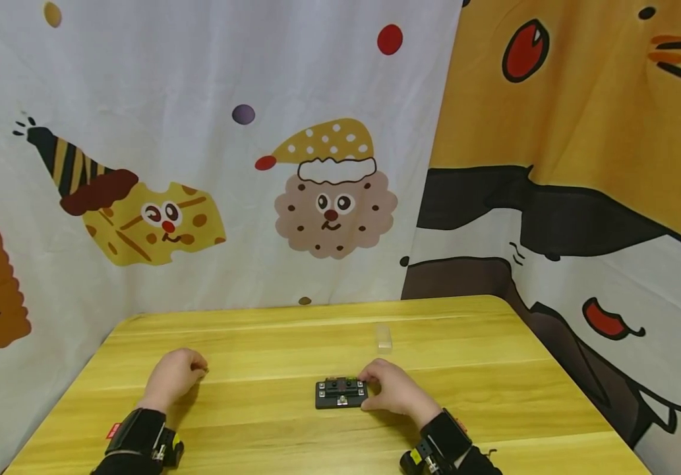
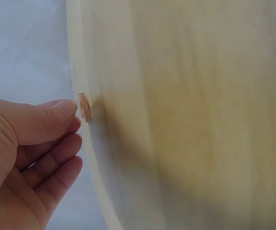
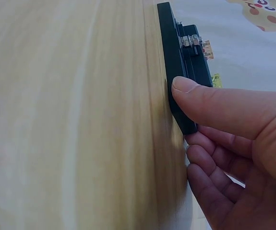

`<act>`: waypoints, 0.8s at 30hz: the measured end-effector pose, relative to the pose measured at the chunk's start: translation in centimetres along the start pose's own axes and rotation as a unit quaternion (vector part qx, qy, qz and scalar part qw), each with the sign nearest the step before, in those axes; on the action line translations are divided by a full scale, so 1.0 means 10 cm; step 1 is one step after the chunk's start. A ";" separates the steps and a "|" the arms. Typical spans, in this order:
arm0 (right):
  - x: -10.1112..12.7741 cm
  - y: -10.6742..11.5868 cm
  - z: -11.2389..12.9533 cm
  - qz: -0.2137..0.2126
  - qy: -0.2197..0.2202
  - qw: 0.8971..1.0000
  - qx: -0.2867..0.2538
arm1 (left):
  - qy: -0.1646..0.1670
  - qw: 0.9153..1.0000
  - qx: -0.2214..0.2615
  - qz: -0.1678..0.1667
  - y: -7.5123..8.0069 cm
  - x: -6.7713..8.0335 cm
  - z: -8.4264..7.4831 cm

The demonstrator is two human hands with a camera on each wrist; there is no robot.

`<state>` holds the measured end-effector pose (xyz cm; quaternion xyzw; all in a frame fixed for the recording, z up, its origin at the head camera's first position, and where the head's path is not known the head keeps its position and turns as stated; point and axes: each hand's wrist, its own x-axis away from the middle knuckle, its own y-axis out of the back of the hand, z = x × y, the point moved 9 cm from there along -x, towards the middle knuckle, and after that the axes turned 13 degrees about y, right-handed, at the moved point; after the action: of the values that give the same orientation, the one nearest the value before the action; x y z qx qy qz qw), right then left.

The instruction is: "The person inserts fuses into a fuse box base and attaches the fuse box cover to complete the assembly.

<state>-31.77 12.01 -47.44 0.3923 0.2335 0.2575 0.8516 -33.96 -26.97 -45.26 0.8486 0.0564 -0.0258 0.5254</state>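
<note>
In the head view my left hand (image 1: 173,377) is over the left side of the table, thumb and fingers drawn together. The left wrist view shows a small clear-orange blade fuse (image 2: 84,107) at the tips of its thumb and forefinger, held in a pinch. A black fuse block (image 1: 341,393) with metal screw terminals lies right of the table's middle. My right hand (image 1: 396,389) grips its right end, the thumb (image 3: 190,91) along the near side. An orange fuse (image 3: 207,49) and a yellow-green fuse (image 3: 216,80) show on top of the block.
Behind the block lies a small clear plastic piece (image 1: 384,337). The wooden table (image 1: 257,435) has a rounded far edge, close to a printed curtain (image 1: 245,218). Both wrists wear black straps with cameras.
</note>
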 end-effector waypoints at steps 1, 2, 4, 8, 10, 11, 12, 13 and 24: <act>0.00 0.00 0.00 0.001 0.000 1.000 -0.002 | 0.000 1.000 -0.002 -0.001 0.01 0.00 0.00; 0.00 0.00 0.01 0.001 0.001 1.000 -0.003 | 0.000 1.000 -0.004 -0.001 0.01 -0.01 -0.01; 0.01 0.00 0.01 0.003 0.003 1.000 -0.005 | 0.000 1.000 -0.008 0.000 0.02 -0.01 -0.02; 0.01 0.00 0.01 0.005 0.003 1.000 -0.010 | -0.003 1.000 -0.018 0.002 0.03 -0.03 -0.04; 0.01 0.00 0.01 0.005 0.002 1.000 -0.011 | -0.007 1.000 -0.023 0.002 0.02 -0.03 -0.05; 0.01 0.00 0.02 0.005 0.002 1.000 -0.012 | -0.010 1.000 -0.025 0.003 0.02 -0.03 -0.05; 0.01 -0.01 0.02 0.005 0.001 1.000 -0.012 | -0.012 1.000 -0.027 0.005 0.01 -0.03 -0.06; 0.00 -0.01 0.02 0.006 0.001 1.000 -0.013 | -0.015 0.999 -0.029 0.006 0.00 -0.03 -0.06; 0.00 0.00 0.02 0.003 0.002 1.000 -0.012 | -0.019 0.998 -0.054 0.005 -0.05 -0.07 -0.06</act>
<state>-31.61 11.89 -47.35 0.3821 0.2305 0.2637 0.8552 -34.72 -26.26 -45.33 0.8188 0.0433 -0.0363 0.5713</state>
